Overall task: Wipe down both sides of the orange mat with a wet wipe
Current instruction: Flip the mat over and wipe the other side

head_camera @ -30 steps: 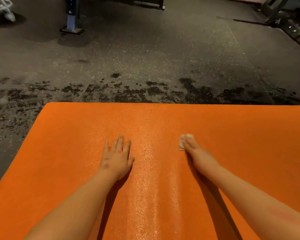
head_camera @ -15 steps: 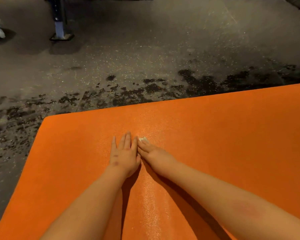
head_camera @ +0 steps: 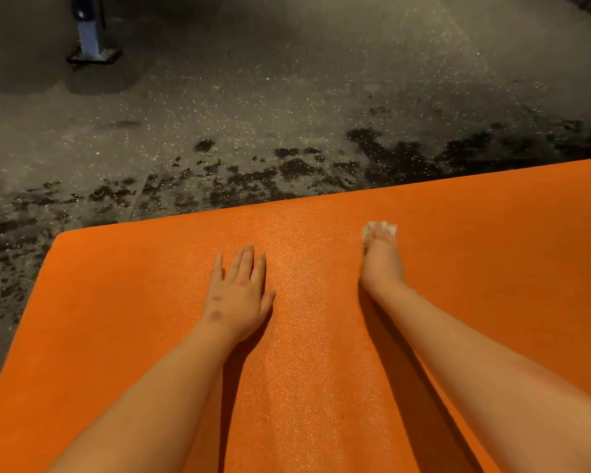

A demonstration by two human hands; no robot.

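The orange mat (head_camera: 475, 254) lies flat on the floor and fills the lower part of the view. My left hand (head_camera: 239, 291) rests palm down on it with the fingers straight and together. My right hand (head_camera: 381, 257) is further right and closer to the mat's far edge, pressing a small white wet wipe (head_camera: 379, 228) onto the mat under its fingers. Only the front of the wipe shows past the fingertips. A sheen runs down the mat between my arms.
Beyond the mat's far edge is dark speckled rubber floor (head_camera: 287, 97) with black wet patches (head_camera: 389, 158). A blue and black equipment post on a base plate (head_camera: 91, 42) stands at the far left.
My right hand has slid the wipe from beside my left hand out to the right and slightly forward. My left hand has stayed flat in place. The view has tilted a little.
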